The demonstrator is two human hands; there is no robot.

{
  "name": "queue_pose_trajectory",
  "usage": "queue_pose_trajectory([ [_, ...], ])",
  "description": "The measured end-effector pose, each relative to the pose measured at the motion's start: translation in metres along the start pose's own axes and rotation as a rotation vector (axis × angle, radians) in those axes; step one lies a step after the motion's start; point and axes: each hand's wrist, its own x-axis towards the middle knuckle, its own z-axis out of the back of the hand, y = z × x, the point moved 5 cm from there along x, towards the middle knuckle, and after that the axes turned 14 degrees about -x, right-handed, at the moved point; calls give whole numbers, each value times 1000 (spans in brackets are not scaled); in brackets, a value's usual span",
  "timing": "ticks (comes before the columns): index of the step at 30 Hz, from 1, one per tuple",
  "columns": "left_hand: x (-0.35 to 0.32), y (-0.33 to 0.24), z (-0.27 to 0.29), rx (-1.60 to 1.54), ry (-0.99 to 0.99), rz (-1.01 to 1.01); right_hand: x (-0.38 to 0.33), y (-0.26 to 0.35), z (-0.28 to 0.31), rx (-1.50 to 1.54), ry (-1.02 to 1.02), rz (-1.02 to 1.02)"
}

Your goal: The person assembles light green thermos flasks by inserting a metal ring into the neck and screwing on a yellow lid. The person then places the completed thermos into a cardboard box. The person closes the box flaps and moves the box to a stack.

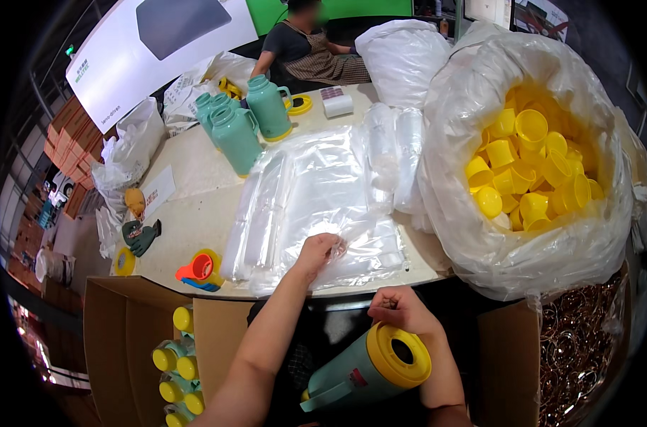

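Note:
My left hand [322, 256] is closed in a pinch on the near part of a clear plastic bag [325, 186], the top of a flat stack on the table. A pale green jug [352, 377] lies tilted across my lap, its handle toward the lower left. Its upper right end has a yellow ring [402, 354] around a dark round opening. Right behind that ring is my right hand [407, 311], fingers curled in, the wrist and forearm against the jug. What those fingers hold, if anything, does not show.
Several green jugs [236, 139] stand on the table [202, 171]. A big plastic-lined sack [459, 245] of yellow cups is at the right. Tape rolls [204, 267] and a glove [140, 236] lie left. An open carton [135, 313] holds yellow-capped jugs. Another person sits across.

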Motion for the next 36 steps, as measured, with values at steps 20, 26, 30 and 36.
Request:
queue_pose_trajectory([
  [20, 1, 2, 3, 16, -11, -16, 1, -8, 5, 30, -19, 65],
  [26, -2, 0, 4, 8, 8, -14, 1, -5, 3, 14, -20, 62],
  [30, -2, 0, 3, 1, 7, -10, 1, -6, 4, 4, -23, 59],
  [36, -4, -2, -1, -19, 7, -7, 1, -7, 4, 18, -19, 42],
])
